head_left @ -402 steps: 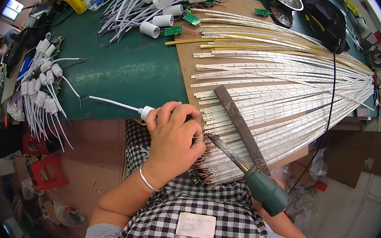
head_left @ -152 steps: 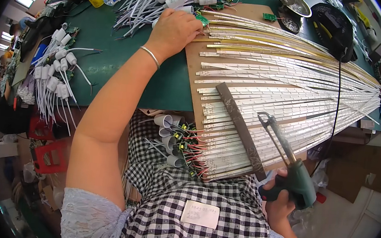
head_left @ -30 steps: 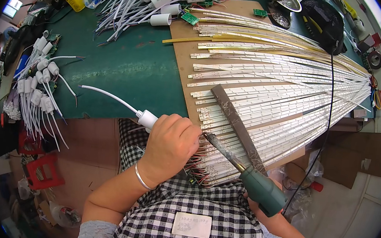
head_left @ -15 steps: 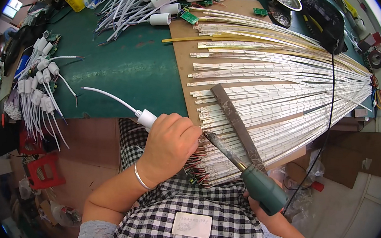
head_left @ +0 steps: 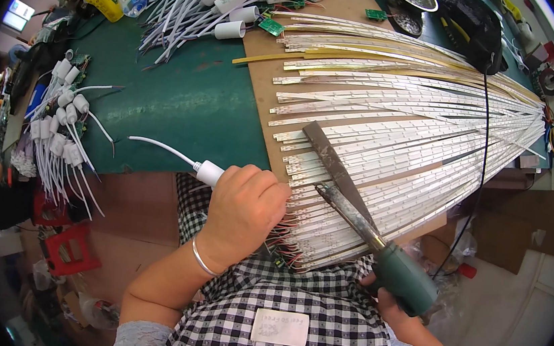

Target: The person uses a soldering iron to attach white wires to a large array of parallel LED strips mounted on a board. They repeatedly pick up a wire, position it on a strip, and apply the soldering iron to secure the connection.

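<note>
The left hand [head_left: 246,209] is clamping a white housing [head_left: 209,173]; the right hand [head_left: 390,308] is gripping a soldering gun [head_left: 408,278], whose tip [head_left: 326,191], drifting left while hot, could be burning its partner.

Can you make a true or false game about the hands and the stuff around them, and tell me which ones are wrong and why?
1. The right hand holds a green soldering gun. True.
2. A silver bangle is around the wrist of the left hand. True.
3. The left hand holds a yellow bottle. False: it holds a white end cap with a white cable.
4. A brown bar lies across some LED strips. True.
5. The soldering gun's tip is touching the left hand. False: there is a gap between them.
6. The apron is plain red. False: it is black-and-white checked.
</note>
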The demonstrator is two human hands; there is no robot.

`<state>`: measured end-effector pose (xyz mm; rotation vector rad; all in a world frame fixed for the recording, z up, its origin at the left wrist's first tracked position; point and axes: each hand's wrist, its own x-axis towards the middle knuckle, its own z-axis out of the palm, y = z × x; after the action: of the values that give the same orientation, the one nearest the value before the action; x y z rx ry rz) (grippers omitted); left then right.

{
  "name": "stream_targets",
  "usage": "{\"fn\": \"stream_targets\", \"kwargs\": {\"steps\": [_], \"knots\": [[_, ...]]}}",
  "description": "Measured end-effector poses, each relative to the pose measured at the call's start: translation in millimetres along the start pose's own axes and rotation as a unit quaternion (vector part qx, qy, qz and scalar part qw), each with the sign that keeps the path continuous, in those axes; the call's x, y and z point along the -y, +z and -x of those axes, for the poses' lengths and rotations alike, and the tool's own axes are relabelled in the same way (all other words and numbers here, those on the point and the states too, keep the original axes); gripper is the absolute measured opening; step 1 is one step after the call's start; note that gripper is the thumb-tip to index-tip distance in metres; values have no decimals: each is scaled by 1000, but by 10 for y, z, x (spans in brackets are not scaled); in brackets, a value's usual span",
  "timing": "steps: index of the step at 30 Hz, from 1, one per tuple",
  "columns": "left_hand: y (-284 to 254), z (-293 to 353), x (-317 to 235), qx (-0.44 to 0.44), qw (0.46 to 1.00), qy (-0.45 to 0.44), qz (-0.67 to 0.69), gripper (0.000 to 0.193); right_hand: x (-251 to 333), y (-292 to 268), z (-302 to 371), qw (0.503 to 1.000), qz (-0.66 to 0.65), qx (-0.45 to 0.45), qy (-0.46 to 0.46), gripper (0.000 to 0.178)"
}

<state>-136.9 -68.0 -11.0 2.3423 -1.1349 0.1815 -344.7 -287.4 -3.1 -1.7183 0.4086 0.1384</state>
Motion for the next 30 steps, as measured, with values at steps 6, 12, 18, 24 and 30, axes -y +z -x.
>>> {"fn": "stream_targets", "kwargs": {"steps": [6, 12, 18, 24, 30], "knots": [[-27, -14, -11, 5, 1000, -4, -22, 15, -34, -18, -68, 998, -29, 3, -64, 44], [-35, -13, -26, 8, 999, -6, -37, 14, 14, 1, -69, 999, -22, 14, -42, 53], [-34, -15, -35, 6, 999, -8, -35, 14, -43, 0, -126, 995, -14, 2, -98, 30], [-44, -23, -42, 10, 999, -9, -34, 15, -46, 2, -125, 995, 11, -2, -98, 30], [-76, -35, -37, 32, 999, -28, -12, 13, -41, 19, -117, 996, -27, -4, -83, 32]]}}
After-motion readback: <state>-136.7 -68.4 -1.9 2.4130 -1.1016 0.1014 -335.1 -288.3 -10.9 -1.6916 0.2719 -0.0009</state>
